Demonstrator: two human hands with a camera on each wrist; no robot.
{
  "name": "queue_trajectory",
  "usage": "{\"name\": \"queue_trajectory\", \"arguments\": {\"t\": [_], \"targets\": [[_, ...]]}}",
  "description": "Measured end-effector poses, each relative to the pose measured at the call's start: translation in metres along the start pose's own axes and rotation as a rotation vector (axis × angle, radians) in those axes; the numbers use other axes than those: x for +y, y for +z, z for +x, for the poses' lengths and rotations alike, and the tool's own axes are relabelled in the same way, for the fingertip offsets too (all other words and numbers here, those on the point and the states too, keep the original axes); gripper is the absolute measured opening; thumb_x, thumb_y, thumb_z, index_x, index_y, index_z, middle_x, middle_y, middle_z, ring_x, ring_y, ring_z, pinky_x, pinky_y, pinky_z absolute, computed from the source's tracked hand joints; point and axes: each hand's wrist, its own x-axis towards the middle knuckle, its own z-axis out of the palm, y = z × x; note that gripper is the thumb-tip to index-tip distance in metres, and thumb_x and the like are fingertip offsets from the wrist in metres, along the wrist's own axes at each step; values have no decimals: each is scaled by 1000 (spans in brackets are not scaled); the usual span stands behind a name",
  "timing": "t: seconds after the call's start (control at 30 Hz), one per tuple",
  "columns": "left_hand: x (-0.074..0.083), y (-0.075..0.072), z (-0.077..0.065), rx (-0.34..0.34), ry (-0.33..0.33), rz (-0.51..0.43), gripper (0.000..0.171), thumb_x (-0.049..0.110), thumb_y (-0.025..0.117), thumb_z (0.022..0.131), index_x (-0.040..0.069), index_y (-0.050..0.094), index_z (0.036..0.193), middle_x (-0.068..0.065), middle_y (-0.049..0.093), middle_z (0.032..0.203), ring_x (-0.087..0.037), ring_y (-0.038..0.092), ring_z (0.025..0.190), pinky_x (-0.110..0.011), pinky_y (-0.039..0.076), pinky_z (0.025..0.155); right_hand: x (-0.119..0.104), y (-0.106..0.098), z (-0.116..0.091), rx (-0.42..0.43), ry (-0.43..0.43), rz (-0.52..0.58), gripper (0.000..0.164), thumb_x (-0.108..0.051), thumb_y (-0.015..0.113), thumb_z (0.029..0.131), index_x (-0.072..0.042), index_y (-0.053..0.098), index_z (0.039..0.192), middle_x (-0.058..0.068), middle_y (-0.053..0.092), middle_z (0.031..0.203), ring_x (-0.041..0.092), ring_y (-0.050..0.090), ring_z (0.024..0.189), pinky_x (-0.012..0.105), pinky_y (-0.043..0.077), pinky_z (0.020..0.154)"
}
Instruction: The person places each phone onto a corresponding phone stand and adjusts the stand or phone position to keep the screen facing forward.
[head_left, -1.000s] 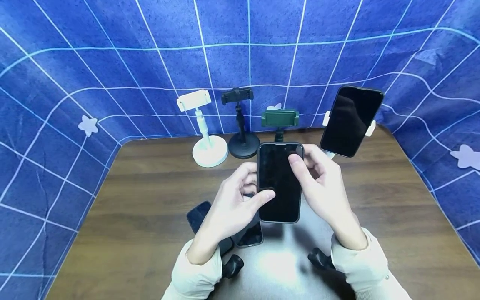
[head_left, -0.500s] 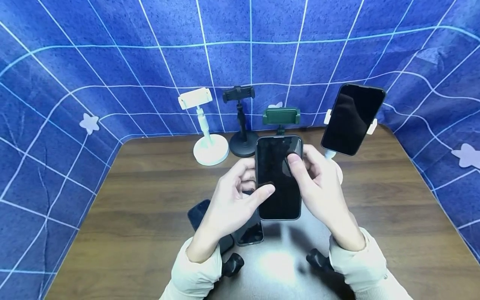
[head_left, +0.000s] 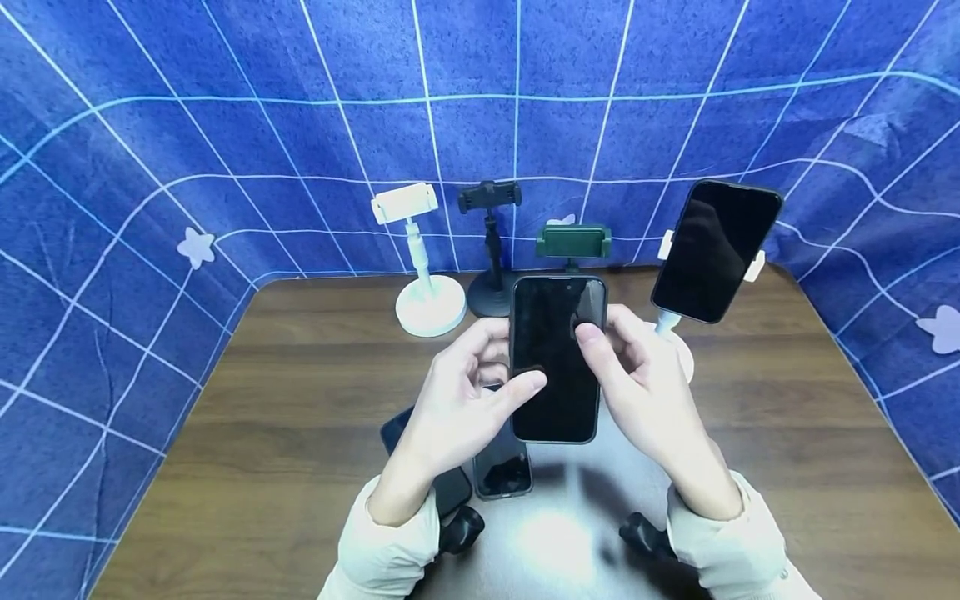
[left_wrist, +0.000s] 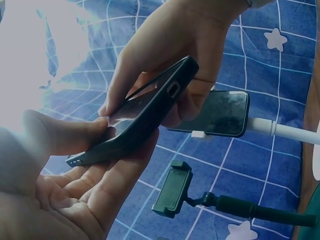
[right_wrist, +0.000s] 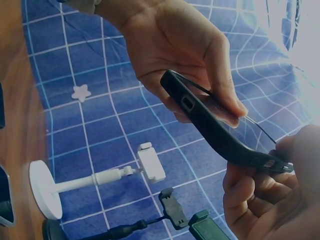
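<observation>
A black-screened smartphone [head_left: 555,367] is held upright above the table, screen toward the head camera. My left hand [head_left: 459,404] grips its left edge, thumb over the lower glass and fingers behind. At the right edge my right hand [head_left: 651,392] grips it, thumb on the screen about a third of the way down. Both wrist views show the phone edge-on in a dark case [right_wrist: 215,135] with a port cutout. Just behind the phone stands a green phone holder [head_left: 573,242] with nothing in its clamp.
A white stand [head_left: 431,305] and a black stand [head_left: 491,197] are at the back. At right, another phone [head_left: 716,250] sits tilted in a white stand. Two more phones, one dark-screened [head_left: 504,468], lie by my left forearm. A blue grid cloth [head_left: 315,50] surrounds the table.
The right thumb has slid slightly down the screen. The held phone has risen a little relative to the table, and the head view has shifted slightly; both hands keep their grip.
</observation>
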Motion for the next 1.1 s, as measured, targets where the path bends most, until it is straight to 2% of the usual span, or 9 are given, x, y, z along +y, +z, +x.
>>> {"name": "queue_trajectory", "arguments": {"t": [0.17,0.33,0.47,0.67,0.87,1.0,1.07,1.1], "targets": [[1,-2,0,12,6,13,40,6,76,91,11,62,128,-10,78,106,-15,73,74,-25,57,66,-2,1,-2,-34,24,30,11,-14,59,104,-16,69,98,-10,45,57,8,42,54,24,31,49],[2,-3,-4,46,11,17,40,3,76,90,7,62,127,-13,77,104,-15,74,74,-26,58,65,-5,4,-6,-90,53,69,12,-14,57,105,-15,69,101,-7,42,63,9,39,56,29,34,51],[3,-3,-6,56,20,11,40,3,76,90,7,62,127,-13,77,104,-14,74,74,-27,59,65,-7,4,-7,-112,67,56,13,-16,56,106,-17,66,98,-7,41,64,9,38,55,29,34,51],[6,-1,-3,51,66,-8,40,0,74,90,4,61,128,-16,76,104,-14,73,74,-26,59,65,-9,0,-5,-109,22,30,17,-16,55,107,-16,61,91,-6,40,66,9,39,59,28,34,52],[6,1,-3,54,68,-26,39,-2,73,91,2,61,128,-17,76,104,-11,72,74,-24,58,65,-10,-6,-6,-133,9,31,20,-14,58,105,-17,58,84,-7,44,66,9,43,54,26,35,48],[5,1,-4,64,71,-53,39,-3,72,90,1,60,128,-19,75,104,-11,72,77,-24,59,68,-11,-7,-6,-154,13,30,12,-13,63,102,-17,63,91,-8,51,69,8,46,56,25,38,50],[4,-1,-4,75,81,-60,42,-5,73,90,-1,59,129,-21,74,106,-11,71,76,-24,58,68,-10,-7,-6,-172,4,48,5,-11,65,101,-16,66,99,-9,56,71,8,48,57,23,40,52],[4,-2,-4,80,81,-71,43,-6,72,89,-1,59,130,-22,74,107,-11,72,78,-25,59,70,-10,-6,-6,-181,-4,61,7,-10,66,100,-15,67,104,-9,60,73,8,50,59,23,42,53]]}}
